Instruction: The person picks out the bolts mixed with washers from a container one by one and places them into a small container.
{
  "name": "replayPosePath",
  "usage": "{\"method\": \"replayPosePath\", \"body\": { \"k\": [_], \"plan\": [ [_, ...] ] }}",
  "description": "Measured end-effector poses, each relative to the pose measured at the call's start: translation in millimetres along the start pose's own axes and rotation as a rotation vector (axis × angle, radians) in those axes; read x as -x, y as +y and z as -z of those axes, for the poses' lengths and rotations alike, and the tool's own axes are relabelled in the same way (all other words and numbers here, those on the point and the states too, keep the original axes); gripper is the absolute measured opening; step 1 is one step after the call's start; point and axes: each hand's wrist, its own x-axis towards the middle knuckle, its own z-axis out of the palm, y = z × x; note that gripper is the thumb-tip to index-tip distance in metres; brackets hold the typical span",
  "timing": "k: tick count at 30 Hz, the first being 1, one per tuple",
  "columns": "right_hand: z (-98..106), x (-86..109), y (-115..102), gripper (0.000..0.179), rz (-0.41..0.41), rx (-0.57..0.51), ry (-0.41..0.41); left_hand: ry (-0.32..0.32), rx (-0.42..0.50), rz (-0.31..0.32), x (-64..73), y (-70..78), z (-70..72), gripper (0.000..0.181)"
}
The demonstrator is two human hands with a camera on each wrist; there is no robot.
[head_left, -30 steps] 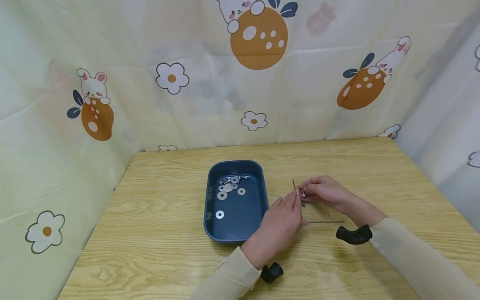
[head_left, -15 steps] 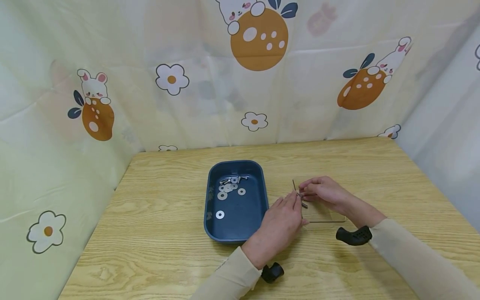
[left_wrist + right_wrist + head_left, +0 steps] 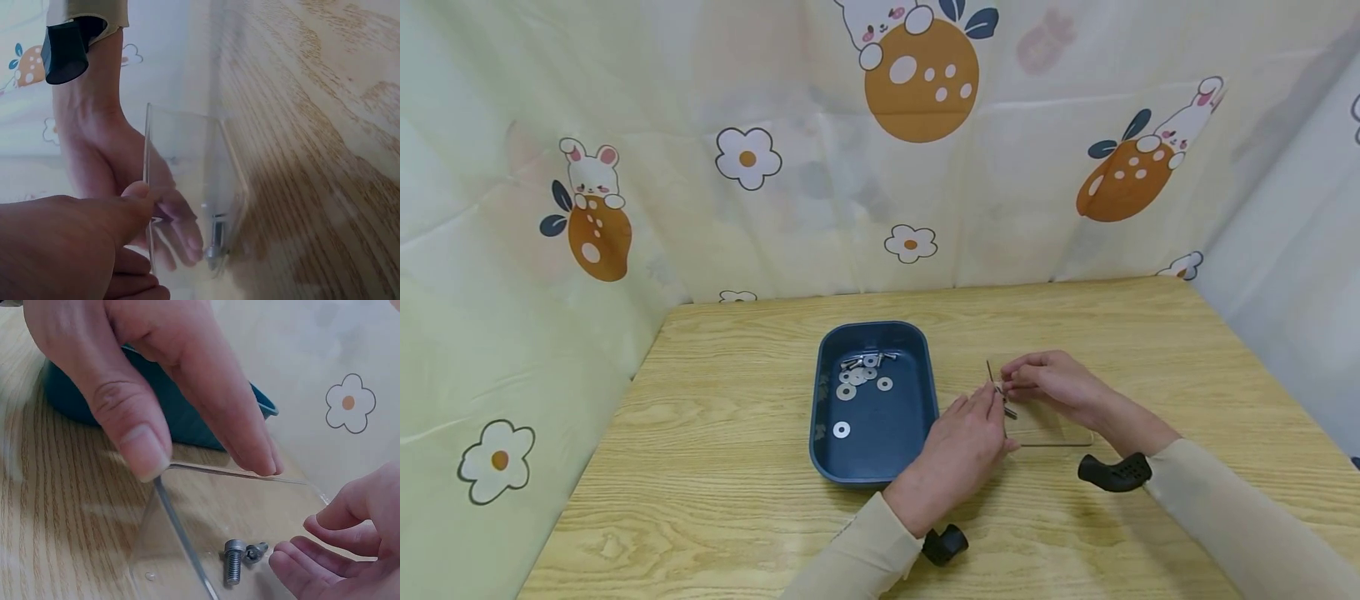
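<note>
My left hand pinches the rim of a clear plastic box, thumb on one side in the left wrist view. The box stands on the table just right of the blue tray. Inside lies a socket-head screw, with a second screw close beside it. My right hand is at the far right side of the box, its fingertips near the second screw. Its thumb and fingers are apart, loosely bent, with nothing seen between them. In the left wrist view the right hand shows partly through the clear wall.
A dark blue tray stands left of the hands on the wooden table. It holds several washers and several screws. A printed curtain hangs behind the table and at both sides.
One second ago the right fingers held a screw upright; now it lies low in the box beside the other, and the right fingers have drawn slightly away. The left hand keeps its place.
</note>
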Motion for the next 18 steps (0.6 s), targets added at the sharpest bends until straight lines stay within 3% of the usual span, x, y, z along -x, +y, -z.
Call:
{"method": "replayPosePath", "body": {
  "k": [3, 6, 11, 18],
  "plan": [
    [1, 1.5, -2, 0.046, 0.011, -0.004, -0.010, 0.018, -0.005, -0.009, 0.5, -2.9, 0.7, 0.064],
    [2, 2.9, -4, 0.046, 0.026, -0.007, -0.019, 0.010, 0.050, 0.006, 0.7, -7.9, 2.7, 0.066],
    [6, 2.6, -10, 0.044, 0.063, -0.028, -0.039, -0.058, 0.185, 0.074, 1.7, -19.6, 11.2, 0.066],
    [7, 2.9, -22, 0.044, 0.082, -0.033, -0.048, -0.105, 0.209, 0.128, 7.7, -36.7, 21.6, 0.066]
  ]
}}
